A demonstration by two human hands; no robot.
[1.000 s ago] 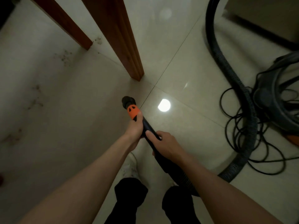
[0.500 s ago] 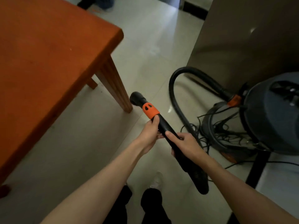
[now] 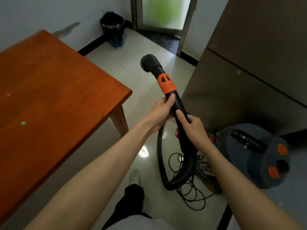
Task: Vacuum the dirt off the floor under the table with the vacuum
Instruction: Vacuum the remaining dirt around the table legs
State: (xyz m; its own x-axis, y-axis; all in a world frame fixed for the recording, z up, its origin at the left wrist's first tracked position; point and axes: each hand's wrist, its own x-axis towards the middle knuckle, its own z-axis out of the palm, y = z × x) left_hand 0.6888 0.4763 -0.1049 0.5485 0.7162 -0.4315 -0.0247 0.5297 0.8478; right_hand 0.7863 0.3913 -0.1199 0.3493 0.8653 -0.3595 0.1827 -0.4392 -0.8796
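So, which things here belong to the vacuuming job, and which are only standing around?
For the job:
nozzle, raised off the floor
hose, held by left hand and right hand
vacuum
cord
table

Standing around:
bin in the corner
cabinet
door

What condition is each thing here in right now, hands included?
Left hand: grips the wand below the orange collar.
Right hand: grips the wand lower down.
Vacuum wand: raised, nozzle off the floor.
Hose: looped on the floor.
Vacuum canister: upright.
Power cord: loosely tangled.
Bin: lined, contents unclear.
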